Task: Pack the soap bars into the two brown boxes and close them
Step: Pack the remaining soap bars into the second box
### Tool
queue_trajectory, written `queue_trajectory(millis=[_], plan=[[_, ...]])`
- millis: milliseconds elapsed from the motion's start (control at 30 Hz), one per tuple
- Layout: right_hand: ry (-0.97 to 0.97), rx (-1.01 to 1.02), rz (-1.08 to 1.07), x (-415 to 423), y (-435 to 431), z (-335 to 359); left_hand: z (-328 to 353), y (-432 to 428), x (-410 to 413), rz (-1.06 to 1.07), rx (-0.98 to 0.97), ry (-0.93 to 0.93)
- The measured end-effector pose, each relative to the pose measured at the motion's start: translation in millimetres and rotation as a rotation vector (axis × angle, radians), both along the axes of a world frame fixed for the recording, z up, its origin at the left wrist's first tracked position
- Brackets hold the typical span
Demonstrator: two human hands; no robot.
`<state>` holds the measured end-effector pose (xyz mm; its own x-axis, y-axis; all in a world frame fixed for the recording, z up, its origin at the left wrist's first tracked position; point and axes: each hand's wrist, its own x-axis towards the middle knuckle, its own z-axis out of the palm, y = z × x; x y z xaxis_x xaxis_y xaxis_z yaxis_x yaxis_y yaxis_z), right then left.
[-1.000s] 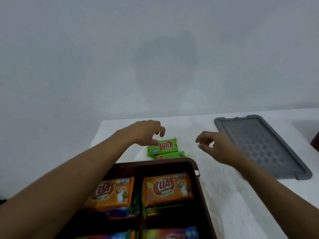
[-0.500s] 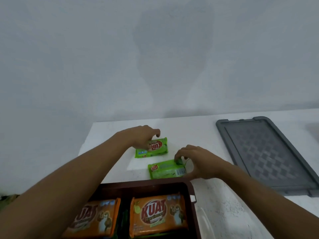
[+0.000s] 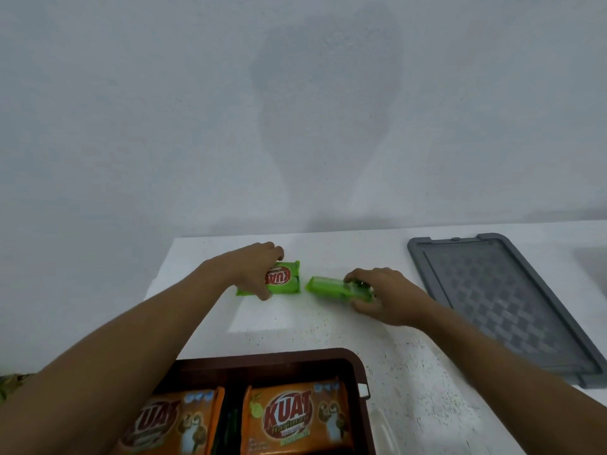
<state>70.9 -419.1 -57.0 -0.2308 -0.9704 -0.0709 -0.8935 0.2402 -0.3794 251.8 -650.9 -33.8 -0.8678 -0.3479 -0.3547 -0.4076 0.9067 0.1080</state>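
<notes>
Two green-wrapped soap bars lie near the far edge of the white table. My left hand (image 3: pixel 253 269) grips the left green bar (image 3: pixel 285 282), which shows its red label. The right green bar (image 3: pixel 331 288) is tipped on its edge, and my right hand (image 3: pixel 386 295) closes around its right end. Close to me stands a brown box (image 3: pixel 356 366) with a dividing wall; two orange-wrapped soap bars (image 3: pixel 295 418) lie on top in it, with a strip of green wrapper between them. My left forearm covers the box's left side.
A grey lid with a checkered inner face (image 3: pixel 505 307) lies flat on the table to the right. The white table (image 3: pixel 410 372) ends at a pale wall behind the bars; its left edge runs just left of my left arm.
Both hands have closed on the green bars. The right bar moved away from the box and turned onto its edge. The view tilted, so the box sits lower in frame.
</notes>
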Motion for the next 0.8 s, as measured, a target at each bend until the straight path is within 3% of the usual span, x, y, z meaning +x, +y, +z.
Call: queue_trajectory(millis=[133, 233, 433, 567, 667, 800], plan=[[-0.707, -0.13, -0.364, 0.5, 0.5, 9.9, 18.1, 2.7, 11.7, 0.052, 0.041, 0.138], [-0.948, -0.185, -0.408, 8.9, 10.8, 21.7, 30.5, 8.9, 25.3, 0.086, 0.086, 0.225], [-0.984, -0.297, -0.416, 31.0, 25.3, 52.0, 52.2, 28.4, 61.7, 0.094, 0.083, 0.378], [-1.132, -0.373, -0.398, 60.9, 36.3, 79.4, 73.1, 44.9, 91.5, 0.078, 0.015, 0.513], [-1.028, -0.391, -0.343, 88.6, 45.6, 97.9, 86.7, 64.1, 118.7, 0.129, 0.0, 0.61], [-0.907, -0.368, -0.278, 124.6, 57.9, 116.5, 101.5, 89.7, 146.6, 0.266, 0.168, 0.708]])
